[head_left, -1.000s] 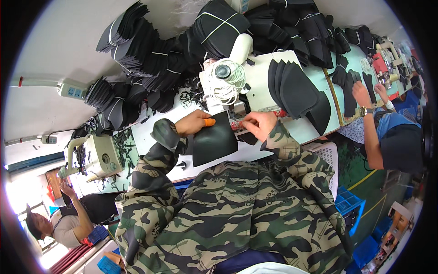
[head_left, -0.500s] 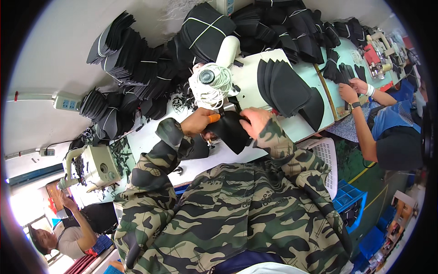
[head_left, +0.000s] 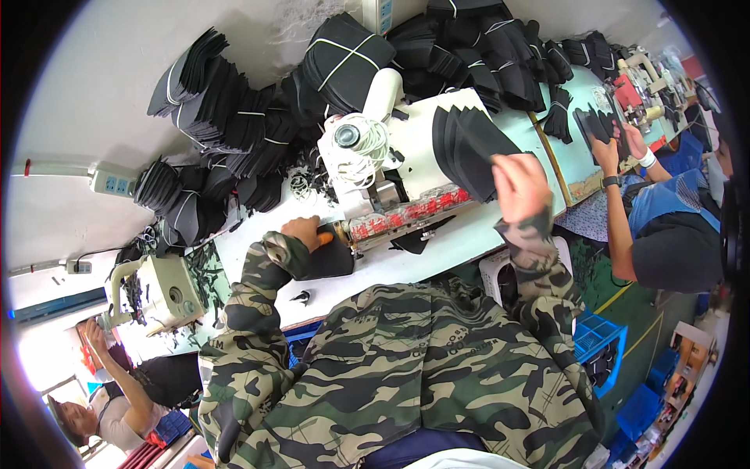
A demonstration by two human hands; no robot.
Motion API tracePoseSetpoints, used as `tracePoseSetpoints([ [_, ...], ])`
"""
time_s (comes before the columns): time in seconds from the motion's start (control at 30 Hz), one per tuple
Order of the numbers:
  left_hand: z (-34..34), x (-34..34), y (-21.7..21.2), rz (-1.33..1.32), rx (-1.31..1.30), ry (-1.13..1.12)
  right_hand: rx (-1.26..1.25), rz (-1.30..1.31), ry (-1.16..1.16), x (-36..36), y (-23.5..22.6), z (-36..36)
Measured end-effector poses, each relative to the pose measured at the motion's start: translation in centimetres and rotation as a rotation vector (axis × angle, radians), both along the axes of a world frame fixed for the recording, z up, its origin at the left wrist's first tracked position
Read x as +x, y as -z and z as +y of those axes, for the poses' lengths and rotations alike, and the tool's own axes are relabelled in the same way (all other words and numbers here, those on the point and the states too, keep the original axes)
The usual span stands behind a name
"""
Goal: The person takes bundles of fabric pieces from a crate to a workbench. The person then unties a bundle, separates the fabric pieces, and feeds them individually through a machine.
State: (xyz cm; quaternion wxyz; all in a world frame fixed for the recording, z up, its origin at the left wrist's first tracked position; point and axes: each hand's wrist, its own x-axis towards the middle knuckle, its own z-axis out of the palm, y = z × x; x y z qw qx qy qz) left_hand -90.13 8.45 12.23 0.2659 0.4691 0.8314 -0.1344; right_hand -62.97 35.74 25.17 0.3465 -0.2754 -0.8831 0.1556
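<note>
A black, flat, curved-edged piece [head_left: 332,262] lies at the left end of the sewing machine [head_left: 383,223]. My left hand [head_left: 303,231] has its fingers curled at the upper edge of this piece. Something small and orange [head_left: 325,238] shows at those fingertips; whether it is a finger cover or a tool handle I cannot make out. My right hand [head_left: 521,187] is over the near end of a fanned stack of black pieces [head_left: 461,148]. Its fingers are bent and blurred, and whether they grip a piece is unclear. Another dark piece [head_left: 422,238] hangs below the machine arm.
Bundles of black pieces tied with white cord [head_left: 348,62] are heaped along the wall. A cone of white thread [head_left: 359,152] stands by the machine. To the left is a second cream machine [head_left: 168,289]. Co-workers sit at both sides. A blue crate [head_left: 601,344] is at lower right.
My hands have parted: the left moved left and down, the right moved right to the stack. The black piece between them no longer covers the machine, whose red-marked arm now shows.
</note>
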Motion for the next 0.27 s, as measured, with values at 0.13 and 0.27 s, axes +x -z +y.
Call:
tracePoseSetpoints([
  [0.13,-1.0,0.7,0.8,0.019,0.089,0.013,-0.114,-0.206,-0.164,-1.2,3.2,-2.3],
  [0.27,-0.6,1.3,-0.7,0.102,0.142,-0.106,-0.656,-0.345,-0.388,-3.3,5.7,-6.1],
])
